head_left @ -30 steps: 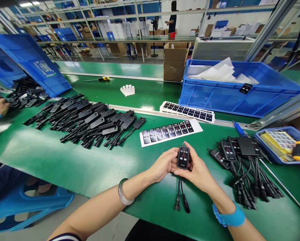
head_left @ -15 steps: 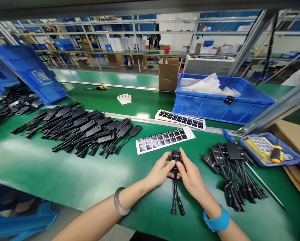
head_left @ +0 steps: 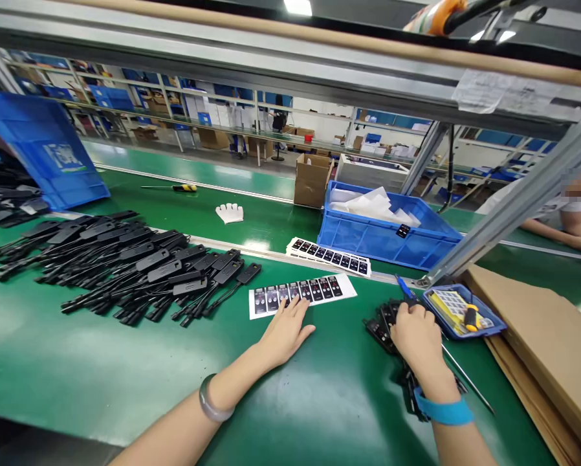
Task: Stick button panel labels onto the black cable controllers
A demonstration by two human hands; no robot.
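a: where's the left hand [head_left: 285, 329]?
b: flat and open on the green bench [head_left: 125, 375], fingertips on the near label sheet [head_left: 303, 294], gripping nothing.
a: and the right hand [head_left: 416, 333]?
b: lying over the small heap of labelled controllers [head_left: 382, 323]; can't tell if it grips one.
a: around them?
b: unlabelled controllers [head_left: 125, 265] spread left, a blue tray [head_left: 465, 312] just right, a blue crate [head_left: 387, 236] behind a second label sheet [head_left: 329, 256].

White glove [head_left: 230, 212], cardboard box [head_left: 312, 180], blue crate [head_left: 382, 238] holding what looks like paper
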